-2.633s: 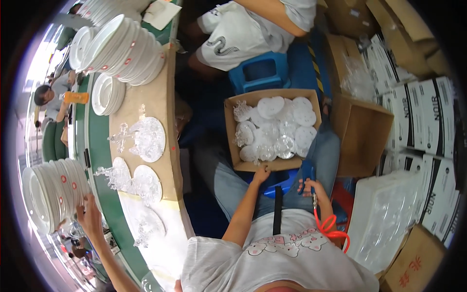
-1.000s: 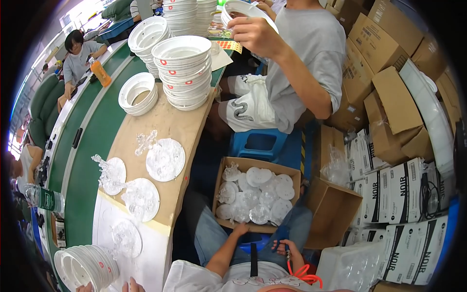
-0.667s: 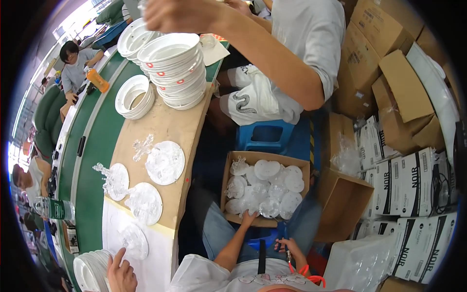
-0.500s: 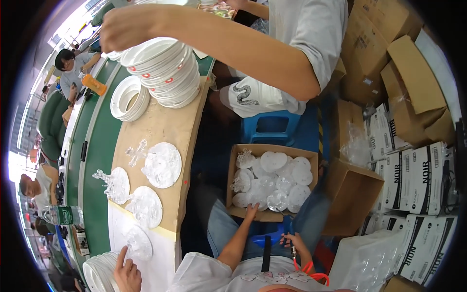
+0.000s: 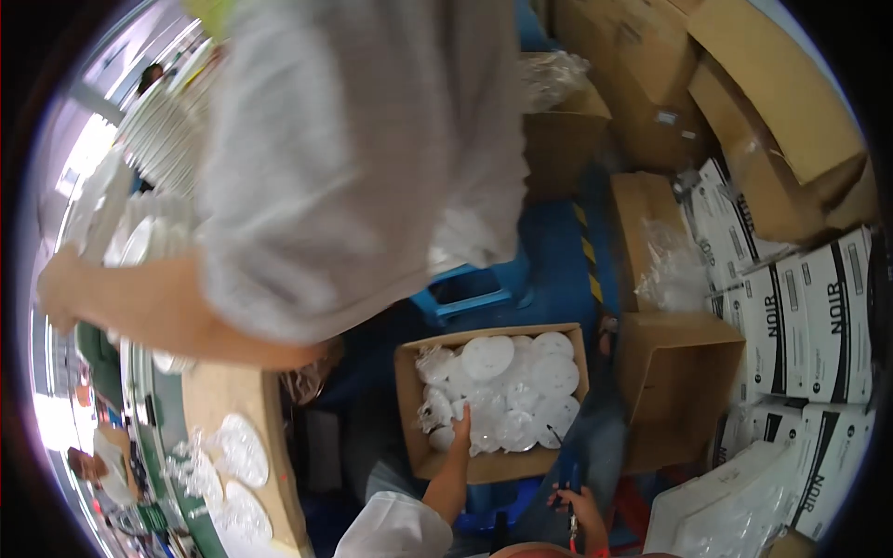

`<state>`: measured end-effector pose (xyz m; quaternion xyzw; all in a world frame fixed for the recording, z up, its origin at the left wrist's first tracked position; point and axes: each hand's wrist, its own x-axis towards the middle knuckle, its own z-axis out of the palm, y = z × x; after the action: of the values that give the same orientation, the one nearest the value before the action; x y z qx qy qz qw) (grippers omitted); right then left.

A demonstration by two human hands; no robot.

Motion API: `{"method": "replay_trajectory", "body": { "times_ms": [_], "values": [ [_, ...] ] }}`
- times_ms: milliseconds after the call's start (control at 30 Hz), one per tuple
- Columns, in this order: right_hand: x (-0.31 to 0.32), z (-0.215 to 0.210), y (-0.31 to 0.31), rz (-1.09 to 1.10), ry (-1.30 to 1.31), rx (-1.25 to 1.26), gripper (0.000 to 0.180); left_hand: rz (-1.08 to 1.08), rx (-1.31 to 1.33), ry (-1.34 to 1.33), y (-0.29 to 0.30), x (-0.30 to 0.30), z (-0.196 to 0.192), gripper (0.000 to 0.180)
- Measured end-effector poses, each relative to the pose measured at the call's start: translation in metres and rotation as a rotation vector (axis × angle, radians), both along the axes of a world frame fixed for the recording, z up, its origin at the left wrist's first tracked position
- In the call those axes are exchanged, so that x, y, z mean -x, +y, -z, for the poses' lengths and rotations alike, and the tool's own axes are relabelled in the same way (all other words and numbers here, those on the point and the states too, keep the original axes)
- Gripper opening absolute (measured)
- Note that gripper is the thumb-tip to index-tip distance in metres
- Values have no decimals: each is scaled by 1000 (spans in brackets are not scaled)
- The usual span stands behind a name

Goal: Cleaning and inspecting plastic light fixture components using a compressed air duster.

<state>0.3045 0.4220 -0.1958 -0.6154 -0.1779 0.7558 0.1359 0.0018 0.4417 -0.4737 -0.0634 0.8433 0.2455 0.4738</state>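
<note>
Since half a second ago: co-worker's grey-shirted torso (image 5: 363, 158) swung in close, now filling upper left of view and hiding most of the stacked bowls seen earlier; open cardboard box (image 5: 414, 446) shifted little, still low centre. Left hand (image 5: 460, 426) reached into that box, fingers extended and resting on plastic-wrapped white plates (image 5: 507, 391), touching the wrap near the box's lower left; not clenched, grasp on any single plate cannot be told. Right hand (image 5: 577, 507) down at lower edge, just below the box, fingers curled around a dark thin object, too small to identify. Plates in box lying flat and overlapping, packed wall to wall. Beside box to the right, an empty tilted carton (image 5: 679, 391); beyond it, black-and-white printed cartons (image 5: 800, 316) stacked along the right rim. Above box, blue plastic stool (image 5: 470, 293) on blue floor. Upper right: more brown cartons (image 5: 744, 102), some with clear plastic bags. Left of box: wooden tabletop (image 5: 237, 400) bearing wrapped plates (image 5: 242, 451). Co-worker's bare forearm (image 5: 167, 307) stretched left, across blurred white dish stacks (image 5: 149, 232).
</note>
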Motion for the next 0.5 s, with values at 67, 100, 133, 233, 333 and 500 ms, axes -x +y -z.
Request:
{"method": "replay_trajectory", "body": {
  "times_ms": [67, 100, 133, 233, 333, 500],
  "values": [
    [-13, -1, 4, 66, -27, 22, 25, -79, -16, -58, 2, -9, 19, 107],
    [-19, 0, 7, 105, -13, 32, 25, -124, -47, -148, 12, -11, 22, 102],
    [-24, 2, 9, 142, 2, 41, 24, -87, -41, -158, 23, -15, 26, 102],
    [-31, 15, 9, 247, 28, 98, 26, -142, -155, -274, 29, -29, 25, 95],
    [-29, 11, 14, 246, 76, 137, 30, -199, -202, -257, 25, -16, 28, 82],
    [-38, 12, 14, 305, 117, 151, 31, -87, -45, -115, 37, -37, 33, 74]
  ]
}}
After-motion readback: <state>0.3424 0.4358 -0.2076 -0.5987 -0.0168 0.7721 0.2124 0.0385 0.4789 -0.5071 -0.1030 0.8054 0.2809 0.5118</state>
